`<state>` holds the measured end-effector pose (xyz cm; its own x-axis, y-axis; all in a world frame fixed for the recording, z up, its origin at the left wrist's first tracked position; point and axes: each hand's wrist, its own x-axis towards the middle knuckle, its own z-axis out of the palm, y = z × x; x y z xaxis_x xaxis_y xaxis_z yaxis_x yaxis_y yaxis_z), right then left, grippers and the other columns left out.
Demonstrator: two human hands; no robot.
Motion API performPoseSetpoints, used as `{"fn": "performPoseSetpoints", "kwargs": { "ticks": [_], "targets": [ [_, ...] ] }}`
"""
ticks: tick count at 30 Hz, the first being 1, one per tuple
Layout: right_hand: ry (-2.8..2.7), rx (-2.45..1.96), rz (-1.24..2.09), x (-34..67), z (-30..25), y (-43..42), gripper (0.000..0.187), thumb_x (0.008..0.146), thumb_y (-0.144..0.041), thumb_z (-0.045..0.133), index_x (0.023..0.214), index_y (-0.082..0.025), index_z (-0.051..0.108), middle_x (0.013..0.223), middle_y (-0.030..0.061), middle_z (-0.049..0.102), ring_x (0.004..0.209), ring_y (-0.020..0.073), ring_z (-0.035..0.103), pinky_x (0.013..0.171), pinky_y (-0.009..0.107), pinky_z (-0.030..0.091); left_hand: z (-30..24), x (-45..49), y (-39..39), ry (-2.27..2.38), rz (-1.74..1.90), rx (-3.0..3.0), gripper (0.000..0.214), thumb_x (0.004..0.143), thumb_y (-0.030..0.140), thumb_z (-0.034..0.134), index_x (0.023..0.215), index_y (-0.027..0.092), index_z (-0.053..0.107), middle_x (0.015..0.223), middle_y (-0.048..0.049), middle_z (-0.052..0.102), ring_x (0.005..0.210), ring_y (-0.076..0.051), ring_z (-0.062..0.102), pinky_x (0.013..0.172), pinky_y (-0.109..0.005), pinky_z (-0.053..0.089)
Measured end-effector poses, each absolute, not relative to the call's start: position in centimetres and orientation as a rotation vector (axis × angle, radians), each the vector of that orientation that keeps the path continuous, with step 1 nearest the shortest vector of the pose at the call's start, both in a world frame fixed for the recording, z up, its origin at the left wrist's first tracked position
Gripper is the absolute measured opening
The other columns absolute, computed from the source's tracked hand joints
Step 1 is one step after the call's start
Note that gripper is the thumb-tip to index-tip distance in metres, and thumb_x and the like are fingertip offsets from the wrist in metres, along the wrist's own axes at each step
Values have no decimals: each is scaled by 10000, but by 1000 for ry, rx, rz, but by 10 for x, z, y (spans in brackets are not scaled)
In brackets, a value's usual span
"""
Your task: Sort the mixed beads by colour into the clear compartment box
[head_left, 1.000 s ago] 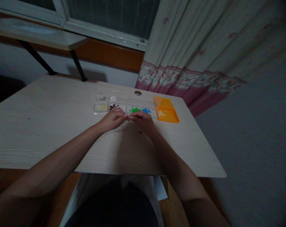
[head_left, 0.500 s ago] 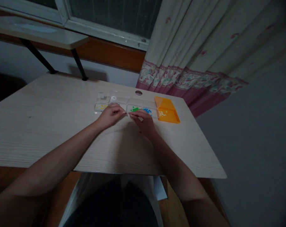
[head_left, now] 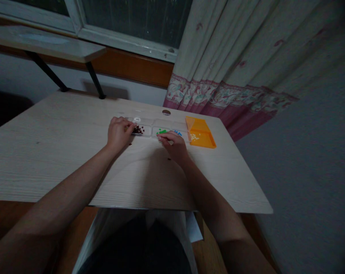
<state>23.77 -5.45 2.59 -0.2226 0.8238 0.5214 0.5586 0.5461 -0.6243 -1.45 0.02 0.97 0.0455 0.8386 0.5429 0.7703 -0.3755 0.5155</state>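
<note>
Over the worktop [head_left: 61, 156], the left hand [head_left: 117, 133], likely picking brown bits [head_left: 138, 130], needed a careful pinch next; its fingers and the right hand's [head_left: 175, 147] looked nearly closed, hold unclear.

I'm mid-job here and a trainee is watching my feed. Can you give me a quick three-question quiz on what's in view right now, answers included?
1. Multiple choice: which colour of pieces lies right by the fingertips of the left hand?
A) blue
B) dark brown
C) white

2. True or false: the orange box sits farther to the right than the right hand.

3. Fill in the blank: the small pieces lying in the orange box are ____ in colour.

Key:
1. B, the dark brown pieces
2. True
3. White; these are the white pieces
</note>
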Motion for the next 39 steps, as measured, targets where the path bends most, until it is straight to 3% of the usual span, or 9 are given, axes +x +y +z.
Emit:
{"fn": "performPoseSetpoints", "kwargs": {
  "ticks": [11, 16, 19, 22, 28, 39],
  "targets": [
    [-1916, -1138, 394, 238, 27, -54, 176, 947, -268, 617, 962, -239, 790, 900, 39, 759, 851, 176, 656, 816, 313, 519, 18, -16, -2, 1679, 1212, 2306, 340, 959, 423, 529, 867, 184, 753, 914, -110, 708, 996, -296, 585, 946, -444, 449],
    [-1923, -1118, 389, 240, 26, -53, 179, 949, -268, 613, 972, -231, 787, 894, 45, 754, 823, 172, 644, 797, 310, 515, 36, -34, -11, 1367, 631, 2557, 250, 858, 454, 623, 766, 246, 726, 821, -64, 714, 801, -251, 634, 728, -359, 456],
    [-1916, -1143, 384, 240, 25, -53, 184, 954, -295, 610, 969, -240, 785, 917, 46, 758, 842, 177, 645, 799, 317, 517, 37, -46, -14, 1316, 415, 2517, 175, 817, 440, 638, 837, 280, 706, 731, -15, 701, 626, -201, 608, 607, -311, 411],
    [-1923, -1155, 381, 240, 24, -53, 187, 957, -303, 608, 981, -244, 784, 910, 41, 756, 841, 176, 646, 804, 318, 517, 32, -52, -14, 1311, 319, 2476, 232, 787, 460, 670, 927, 275, 669, 713, -12, 703, 581, -196, 606, 563, -294, 389],
    [-1918, -1144, 387, 241, 24, -53, 177, 952, -282, 617, 971, -231, 786, 918, 51, 758, 865, 178, 660, 815, 315, 515, 27, -40, -21, 1510, 58, 2463, 397, 884, 617, 566, 848, 233, 658, 794, -102, 728, 705, -281, 678, 659, -338, 447],
    [-1902, -1189, 411, 241, 22, -50, 188, 950, -327, 624, 958, -242, 792, 851, 37, 743, 789, 169, 640, 770, 306, 513, 27, 6, -49, 1774, -100, 2588, 433, 1026, 368, 355, 1111, 112, 693, 920, -245, 756, 883, -378, 743, 718, -409, 511]
  ]
}}
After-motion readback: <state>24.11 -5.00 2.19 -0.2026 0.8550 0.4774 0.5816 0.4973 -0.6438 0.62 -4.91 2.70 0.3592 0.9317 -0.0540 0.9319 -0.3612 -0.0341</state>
